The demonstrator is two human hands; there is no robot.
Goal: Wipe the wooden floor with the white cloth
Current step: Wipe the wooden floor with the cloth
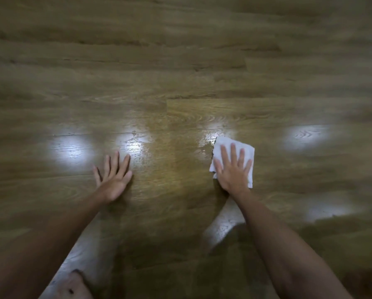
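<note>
In the head view, a wooden floor [180,61] of brown planks fills the whole frame, its grain running mostly side to side. Several bright patches of reflected light sit in a row across the middle, and the planks around the centre look wet and glossy, with small droplets near the middle patches.

The right hand [232,169] lies right of centre, palm down, with straight, slightly spread fingers pressing flat on a white cloth [248,152]. The cloth is a small, roughly square piece lying on the floor; its edges show beyond the fingers at the top, left and right, and its upper left corner touches a shiny wet patch.

The left hand [114,175] lies left of centre, also palm down, fingers straight and spread wide, resting bare on the floor and holding nothing. It is well apart from the cloth.

Both bare forearms reach in from the lower corners.
</note>
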